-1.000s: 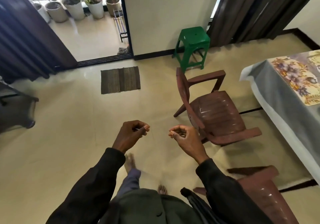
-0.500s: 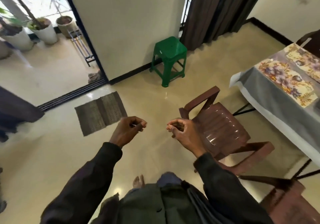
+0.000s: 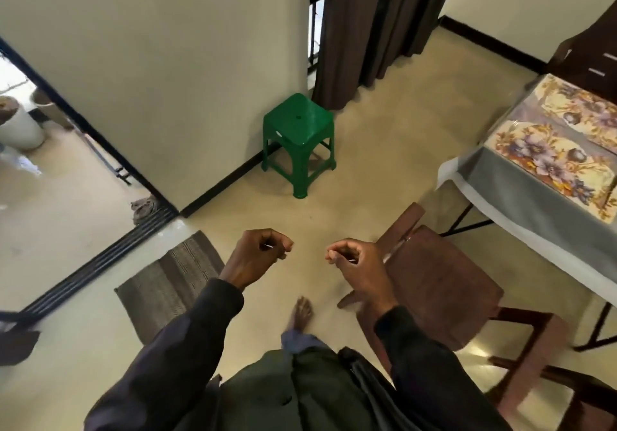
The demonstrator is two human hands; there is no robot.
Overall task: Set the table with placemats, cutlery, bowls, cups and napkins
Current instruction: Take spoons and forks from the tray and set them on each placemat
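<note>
My left hand (image 3: 257,257) and my right hand (image 3: 357,267) are raised in front of me over the floor, a little apart. The fingers of both are curled in against the thumbs, and I see nothing held in either. At the right stands the table (image 3: 534,203) under a grey cloth. Two floral placemats lie on it, one near the corner (image 3: 554,163) and one further back (image 3: 587,107). Both hands are well left of the table. No cutlery, bowls, cups or napkins are in view.
A brown plastic chair (image 3: 440,283) stands between me and the table, and a second one (image 3: 567,394) is at the bottom right. A green stool (image 3: 298,140) sits by the wall ahead. A striped door mat (image 3: 170,280) lies at the left by the sliding door.
My view has swung to the right and I have stepped forward; the table and stool look nearer and the balcony has slid off left. Both hands keep the same curled pose.
</note>
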